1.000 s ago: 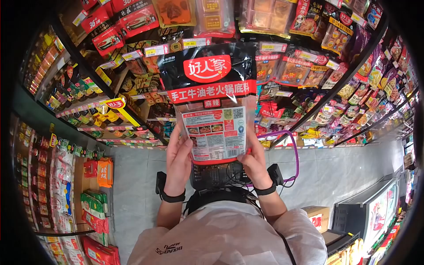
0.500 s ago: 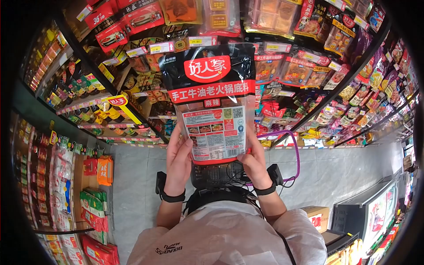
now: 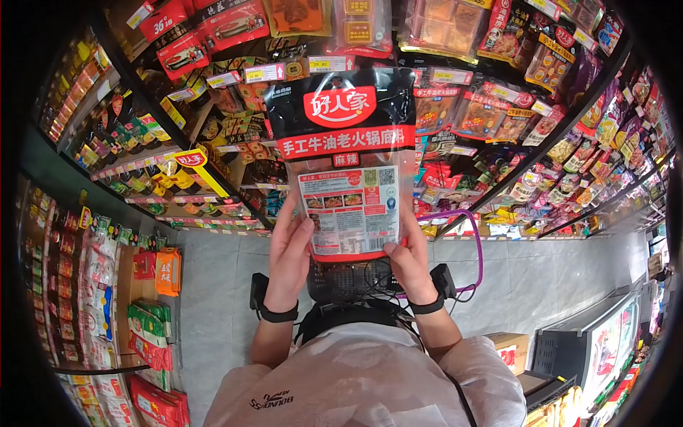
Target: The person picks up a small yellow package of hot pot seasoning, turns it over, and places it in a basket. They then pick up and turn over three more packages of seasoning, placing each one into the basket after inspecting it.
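A black and red bag of hotpot soup base (image 3: 348,185), with a printed label and clear sides, is held up in front of me. My left hand (image 3: 288,245) grips its lower left edge, thumb on the front face. On the lower right edge, my right hand (image 3: 411,260) pinches the bag with its thumb near the barcode. The other fingers of both hands are partly hidden behind it. Each wrist wears a black strap with a small device.
Shelves of packaged seasonings (image 3: 455,99) with price tags rise ahead. A purple-rimmed basket or cart (image 3: 478,249) is beyond my right hand. More packets (image 3: 149,327) fill a shelf at left; a cardboard box (image 3: 509,349) and a screen-like unit (image 3: 605,341) stand at lower right.
The bag has shifted very slightly to the right and tilted a little in my hands. Both hands keep their hold on it.
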`<state>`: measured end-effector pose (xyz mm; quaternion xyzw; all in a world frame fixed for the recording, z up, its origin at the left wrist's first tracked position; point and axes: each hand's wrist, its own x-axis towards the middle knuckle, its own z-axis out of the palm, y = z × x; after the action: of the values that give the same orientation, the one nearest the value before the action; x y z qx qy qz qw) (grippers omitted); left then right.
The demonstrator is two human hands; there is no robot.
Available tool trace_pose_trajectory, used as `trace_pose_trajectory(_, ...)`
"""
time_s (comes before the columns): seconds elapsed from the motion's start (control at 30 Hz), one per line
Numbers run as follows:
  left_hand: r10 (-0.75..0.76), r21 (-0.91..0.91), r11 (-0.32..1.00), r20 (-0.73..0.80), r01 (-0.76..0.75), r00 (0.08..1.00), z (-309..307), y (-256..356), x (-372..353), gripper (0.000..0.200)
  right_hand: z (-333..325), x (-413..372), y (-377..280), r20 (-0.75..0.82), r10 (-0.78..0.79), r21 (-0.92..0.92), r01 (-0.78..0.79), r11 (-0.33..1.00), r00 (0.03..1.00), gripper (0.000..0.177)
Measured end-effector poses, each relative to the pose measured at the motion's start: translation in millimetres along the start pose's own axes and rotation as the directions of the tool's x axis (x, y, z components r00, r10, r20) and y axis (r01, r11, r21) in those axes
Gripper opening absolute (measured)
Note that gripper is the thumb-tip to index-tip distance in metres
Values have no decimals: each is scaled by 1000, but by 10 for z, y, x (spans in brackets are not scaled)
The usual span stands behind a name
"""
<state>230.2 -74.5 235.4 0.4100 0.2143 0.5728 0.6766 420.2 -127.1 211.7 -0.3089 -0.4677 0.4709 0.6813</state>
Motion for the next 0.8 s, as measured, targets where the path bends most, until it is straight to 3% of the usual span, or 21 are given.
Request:
trace_pose_trajectory(0.1, -44, -8, 999, 29, 44, 999, -7, -14, 29, 58, 14, 17, 16, -60, 2, -14, -2, 1000, 998, 72)
trace_pose_trajectory(0.2, 0, 238, 971, 87, -21, 996, -91, -116, 71, 62, -10, 12, 64, -77, -14, -58, 9, 998, 997, 72)
trace_pose_trajectory(0.3, 112, 422, 899, 44, -120, 993, -27, -113, 20, 73, 72, -21, -8, -84, -64, -253, 40, 967, 994, 73)
trace_pose_trajectory(0.33, 129, 456, 876, 95, -159, 987, -14, -141, -8, 76, 109, -45, -19, -121, -42, -290, 5, 957, 992, 75)
trace_pose_trajectory(0.4, 160, 516, 822, 197, -241, 967, 4, -197, -52, 83, 179, -72, 46, -87, -147, -457, 92, 885, 985, 77)
trace_pose_trajectory(0.5, 161, 327, 912, 270, -248, 949, 123, -232, -63, 89, 326, -126, 26, -1, -242, -633, 187, 751, 970, 73)
trace_pose_trajectory(0.53, 43, 72, 996, 179, -57, 983, 49, -339, -127, 90, 347, -144, 34, 73, -290, -670, 263, 694, 954, 72)
trace_pose_trajectory(0.57, -98, 36, 995, 201, 93, 975, -114, -430, -178, 89, 365, -155, 37, 149, -332, -699, 336, 631, 932, 70)
trace_pose_trajectory(0.6, -236, 3, 970, 225, 242, 945, -350, -499, -231, 88, 392, -161, 21, 238, -347, -704, 407, 582, 907, 66)
trace_pose_trajectory(0.63, -203, -200, 939, 333, 279, 921, -418, -542, -227, 85, 405, -170, -15, 313, -308, -665, 439, 605, 898, 66)
trace_pose_trajectory(0.7, -127, -526, 723, 537, 448, 834, -471, -554, -197, 82, 408, -167, -122, 462, -239, -575, 493, 653, 854, 66)
trace_pose_trajectory(0.73, -135, -518, 759, 466, 393, 874, -424, -511, -244, 85, 401, -121, -185, 500, -249, -515, 516, 685, 829, 49)
trace_pose_trajectory(0.8, -137, -510, 802, 352, 313, 926, -391, -449, -273, 88, 293, -133, -136, 472, -297, -489, 527, 695, 830, 40)
